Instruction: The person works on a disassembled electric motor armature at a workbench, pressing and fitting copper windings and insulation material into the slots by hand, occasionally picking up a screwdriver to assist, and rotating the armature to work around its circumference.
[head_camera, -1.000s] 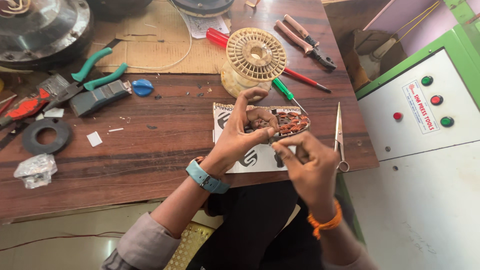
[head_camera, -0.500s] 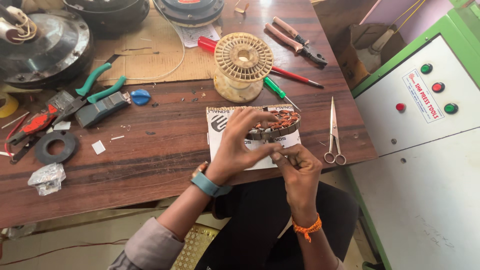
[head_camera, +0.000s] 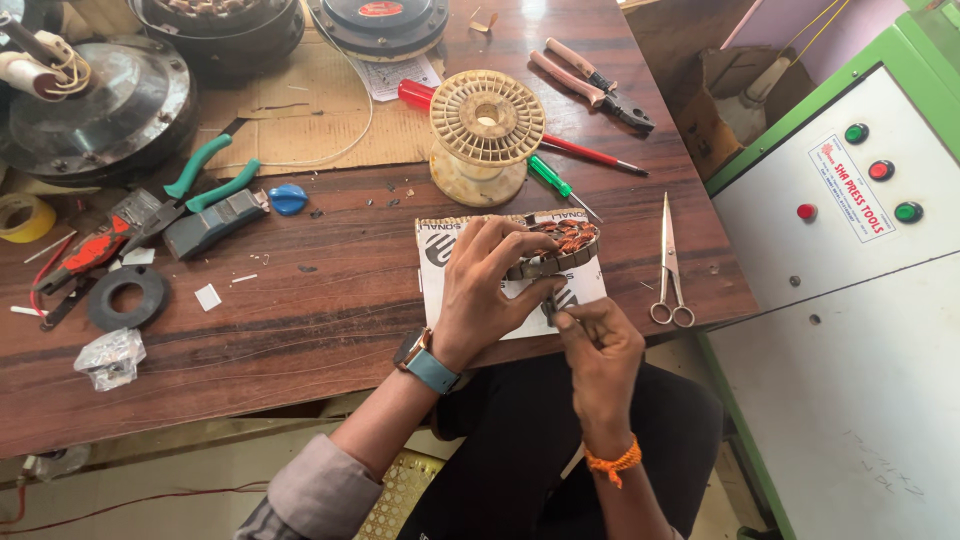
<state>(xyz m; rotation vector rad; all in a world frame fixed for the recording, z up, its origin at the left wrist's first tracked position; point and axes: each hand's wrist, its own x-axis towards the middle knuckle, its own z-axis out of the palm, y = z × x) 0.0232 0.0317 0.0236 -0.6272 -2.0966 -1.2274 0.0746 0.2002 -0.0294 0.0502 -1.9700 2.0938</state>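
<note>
The left hand (head_camera: 487, 285) grips a copper-wound motor ring (head_camera: 560, 247) on a printed sheet (head_camera: 435, 290) just left of the scissors (head_camera: 668, 262). The right hand (head_camera: 598, 345) pinches something thin below the ring. A slip could likely snap the copper windings.
</note>
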